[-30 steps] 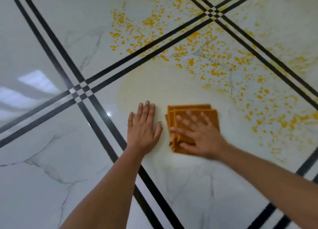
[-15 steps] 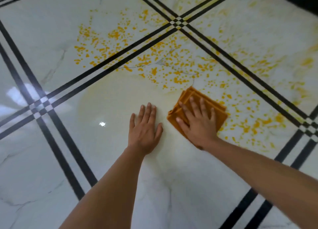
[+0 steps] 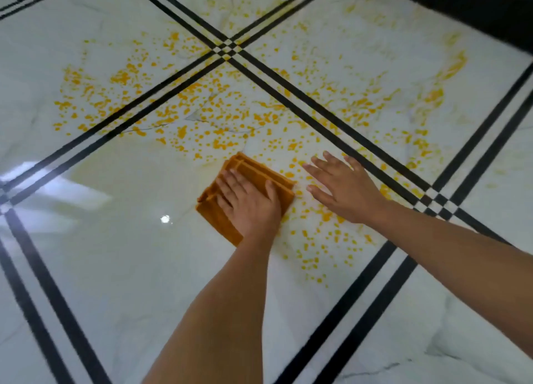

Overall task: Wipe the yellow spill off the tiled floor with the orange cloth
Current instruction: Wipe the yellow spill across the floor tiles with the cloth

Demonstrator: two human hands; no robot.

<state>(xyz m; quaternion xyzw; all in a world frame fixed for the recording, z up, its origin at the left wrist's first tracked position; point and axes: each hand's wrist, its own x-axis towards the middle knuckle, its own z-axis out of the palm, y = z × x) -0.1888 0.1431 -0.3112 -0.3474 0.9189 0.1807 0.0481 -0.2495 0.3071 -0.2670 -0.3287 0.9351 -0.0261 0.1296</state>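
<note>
The folded orange cloth point(image 3: 256, 171) lies flat on the white marble-look tiled floor point(image 3: 121, 268), at the near edge of the yellow spill point(image 3: 219, 107). My left hand point(image 3: 251, 205) presses down on the cloth with its fingers over the top. My right hand point(image 3: 346, 187) rests flat on the floor just right of the cloth, fingers spread, holding nothing, on top of some yellow drops. The spill is a wide scatter of drops and smears across several tiles around the black line crossing point(image 3: 229, 49). More drops lie near my right wrist.
Double black lines point(image 3: 372, 271) cross the floor diagonally. A pale yellowish film point(image 3: 138, 176) covers the tile left of the cloth. A dark band point(image 3: 461, 6) runs along the top right. Bright light reflections point(image 3: 43, 193) sit at the left.
The cloth has passed from my right hand to my left hand. My right hand has come off it and moved right onto the spotted floor. The view has shifted toward the spill.
</note>
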